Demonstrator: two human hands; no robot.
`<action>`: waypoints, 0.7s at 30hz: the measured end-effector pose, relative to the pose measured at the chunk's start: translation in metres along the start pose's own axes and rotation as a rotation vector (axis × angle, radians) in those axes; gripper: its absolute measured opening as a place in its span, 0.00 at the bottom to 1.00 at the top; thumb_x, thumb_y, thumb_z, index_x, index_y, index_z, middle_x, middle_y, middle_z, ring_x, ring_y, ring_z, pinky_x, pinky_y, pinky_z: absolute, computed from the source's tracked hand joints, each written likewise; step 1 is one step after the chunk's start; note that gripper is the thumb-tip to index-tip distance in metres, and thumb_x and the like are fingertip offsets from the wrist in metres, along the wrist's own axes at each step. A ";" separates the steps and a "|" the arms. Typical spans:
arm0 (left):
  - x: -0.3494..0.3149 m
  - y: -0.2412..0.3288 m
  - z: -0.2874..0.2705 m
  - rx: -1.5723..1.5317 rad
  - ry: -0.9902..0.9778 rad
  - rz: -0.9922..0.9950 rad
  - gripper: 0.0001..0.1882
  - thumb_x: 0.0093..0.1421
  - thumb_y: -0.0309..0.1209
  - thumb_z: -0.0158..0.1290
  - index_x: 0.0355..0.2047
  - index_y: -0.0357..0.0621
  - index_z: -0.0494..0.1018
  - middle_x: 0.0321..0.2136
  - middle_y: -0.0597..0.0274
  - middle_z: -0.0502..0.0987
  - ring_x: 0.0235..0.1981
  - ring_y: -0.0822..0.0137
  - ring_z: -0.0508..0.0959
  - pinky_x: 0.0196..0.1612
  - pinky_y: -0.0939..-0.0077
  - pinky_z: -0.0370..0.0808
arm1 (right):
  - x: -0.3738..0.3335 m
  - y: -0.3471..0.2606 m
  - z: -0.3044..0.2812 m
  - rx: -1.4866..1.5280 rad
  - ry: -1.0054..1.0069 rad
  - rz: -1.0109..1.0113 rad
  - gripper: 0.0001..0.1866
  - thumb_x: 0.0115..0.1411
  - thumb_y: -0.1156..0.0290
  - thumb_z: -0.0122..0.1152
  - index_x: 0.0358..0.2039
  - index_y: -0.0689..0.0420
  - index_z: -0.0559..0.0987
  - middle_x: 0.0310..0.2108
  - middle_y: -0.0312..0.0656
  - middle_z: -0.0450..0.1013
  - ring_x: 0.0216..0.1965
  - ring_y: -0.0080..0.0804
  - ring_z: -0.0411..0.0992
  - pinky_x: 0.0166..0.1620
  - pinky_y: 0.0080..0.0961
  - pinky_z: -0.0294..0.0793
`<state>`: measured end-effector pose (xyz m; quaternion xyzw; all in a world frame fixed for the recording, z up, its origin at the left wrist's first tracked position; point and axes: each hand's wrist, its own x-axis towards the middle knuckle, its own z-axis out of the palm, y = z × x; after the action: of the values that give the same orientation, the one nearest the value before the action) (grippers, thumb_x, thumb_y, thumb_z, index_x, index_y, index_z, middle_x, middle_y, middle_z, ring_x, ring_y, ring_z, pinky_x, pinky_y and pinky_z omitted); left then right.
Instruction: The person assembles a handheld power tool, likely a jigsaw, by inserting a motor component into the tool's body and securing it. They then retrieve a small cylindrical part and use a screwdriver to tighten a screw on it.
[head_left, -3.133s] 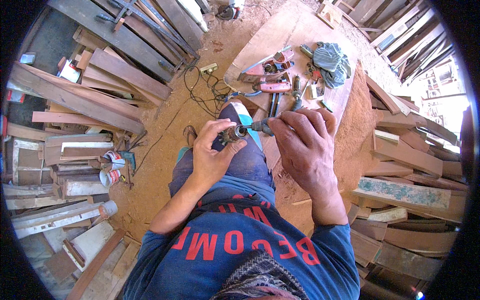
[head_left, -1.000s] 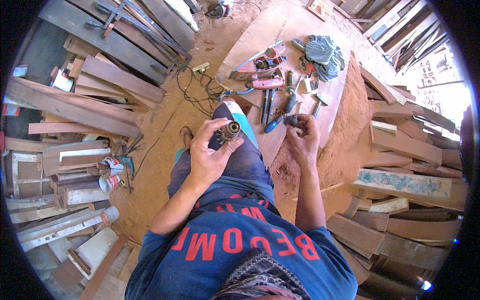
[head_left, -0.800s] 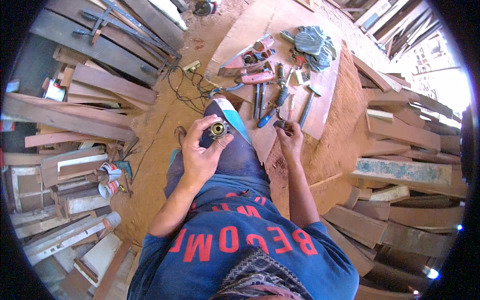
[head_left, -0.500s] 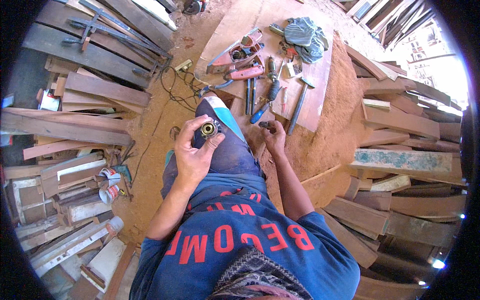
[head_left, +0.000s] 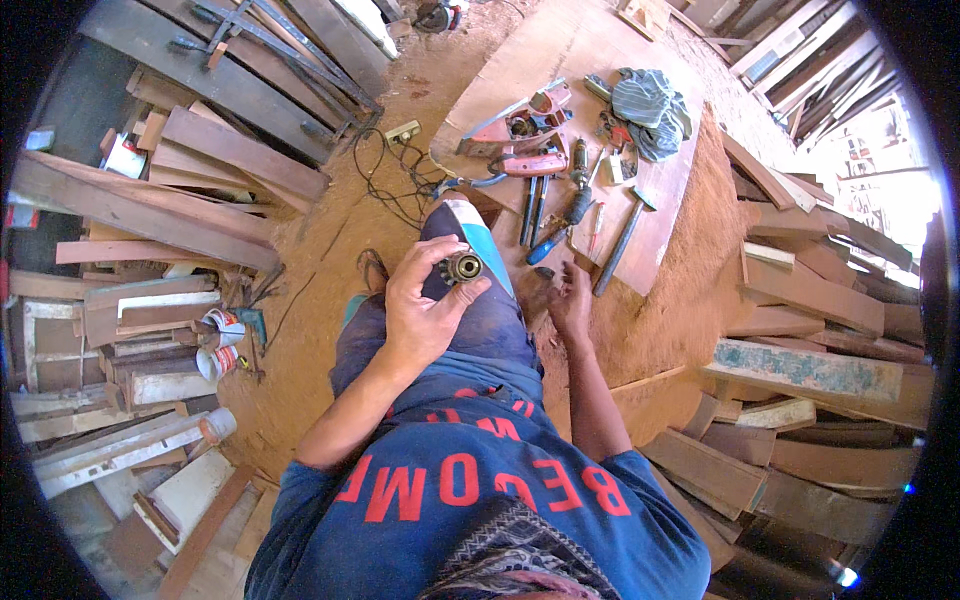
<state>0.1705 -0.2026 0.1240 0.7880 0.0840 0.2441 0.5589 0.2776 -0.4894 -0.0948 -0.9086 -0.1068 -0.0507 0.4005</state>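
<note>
My left hand (head_left: 425, 300) grips a small round metal drill chuck (head_left: 462, 267) between thumb and fingers, above my thigh. The chuck has a toothed ring and a brass-coloured centre that faces up. My right hand (head_left: 572, 308) is beside the near edge of the plywood sheet (head_left: 500, 85), fingers apart. A small dark piece (head_left: 544, 272) lies just left of those fingers and looks apart from them; its kind is unclear. Close ahead are a blue-handled screwdriver (head_left: 546, 247), a long dark tool part (head_left: 580, 185) and a hammer (head_left: 622, 243).
An opened reddish power tool housing (head_left: 530, 125) and a striped cloth (head_left: 650, 112) rest on the plywood. Black cable (head_left: 375, 172) coils near a socket block (head_left: 402, 131). Stacked planks (head_left: 225, 165) line the left, with more timber (head_left: 810, 370) at right. Sawdust (head_left: 690, 230) covers the ground.
The view has shifted, so the scene sits further right. My right hand's fingers have parted from the small dark piece they held. My left hand keeps the chuck, now tilted slightly.
</note>
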 end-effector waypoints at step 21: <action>0.009 0.027 -0.011 -0.026 0.054 0.093 0.23 0.52 0.23 0.74 0.49 0.41 0.80 0.42 0.51 0.82 0.44 0.49 0.84 0.49 0.60 0.79 | 0.113 -0.369 -0.158 -0.086 -0.635 -0.916 0.18 0.57 0.68 0.76 0.47 0.59 0.84 0.43 0.45 0.76 0.49 0.50 0.74 0.55 0.47 0.76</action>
<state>0.1690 -0.1998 0.1539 0.7769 0.0589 0.2920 0.5546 0.2999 -0.3469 0.2965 -0.7555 -0.6040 0.0522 0.2485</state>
